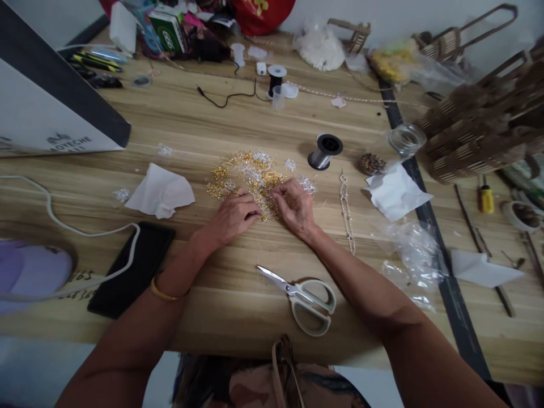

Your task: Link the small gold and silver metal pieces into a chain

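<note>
bead pile: 1, gold and silver bits, mid-table, at both hands' fingertips
left hand: 1, fingers curled at pile; pinch can't tell
right hand: 1, thumb and index nearly together; piece between, can't tell
chain: 1, beside right hand
scissors: 1, between forearms
spools: 2, beyond pile

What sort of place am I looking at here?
Probably a craft or jewellery work area, at home or in a small workshop: the light wood-grain table bears a loose pile of tiny gold and silver pieces, a black spool of thin silvery strand and cream-handled metal scissors.
</note>
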Motion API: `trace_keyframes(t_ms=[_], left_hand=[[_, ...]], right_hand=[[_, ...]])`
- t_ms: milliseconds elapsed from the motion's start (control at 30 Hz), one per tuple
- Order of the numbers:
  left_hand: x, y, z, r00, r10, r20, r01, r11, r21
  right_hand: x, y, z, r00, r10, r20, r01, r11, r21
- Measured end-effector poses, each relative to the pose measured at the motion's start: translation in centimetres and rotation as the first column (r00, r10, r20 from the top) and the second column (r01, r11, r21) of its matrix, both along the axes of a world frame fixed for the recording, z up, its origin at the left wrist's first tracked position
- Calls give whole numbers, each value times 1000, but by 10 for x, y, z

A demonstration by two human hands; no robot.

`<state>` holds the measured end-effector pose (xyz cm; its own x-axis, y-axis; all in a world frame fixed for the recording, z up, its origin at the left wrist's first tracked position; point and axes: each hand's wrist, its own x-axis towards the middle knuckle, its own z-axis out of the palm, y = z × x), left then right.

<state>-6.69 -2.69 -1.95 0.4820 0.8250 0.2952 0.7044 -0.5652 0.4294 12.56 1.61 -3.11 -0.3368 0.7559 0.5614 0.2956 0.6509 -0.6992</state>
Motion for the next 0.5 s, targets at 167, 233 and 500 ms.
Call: trace_keyframes(t_ms=[167, 233, 500], left_hand=[[-2, 1, -3, 998, 8, 63, -9, 1000, 7], [-3, 2, -2, 996, 18, 91, -19, 1000, 16], [0, 1, 0, 1000, -9, 27, 8, 999, 41]], right_hand=[[0, -1, 0, 1000, -7, -1, 7, 1000, 5], [0, -1, 0, 1000, -11, -1, 11, 1000, 6], [0, 0, -2, 1000, -8, 3, 8, 1000, 14]])
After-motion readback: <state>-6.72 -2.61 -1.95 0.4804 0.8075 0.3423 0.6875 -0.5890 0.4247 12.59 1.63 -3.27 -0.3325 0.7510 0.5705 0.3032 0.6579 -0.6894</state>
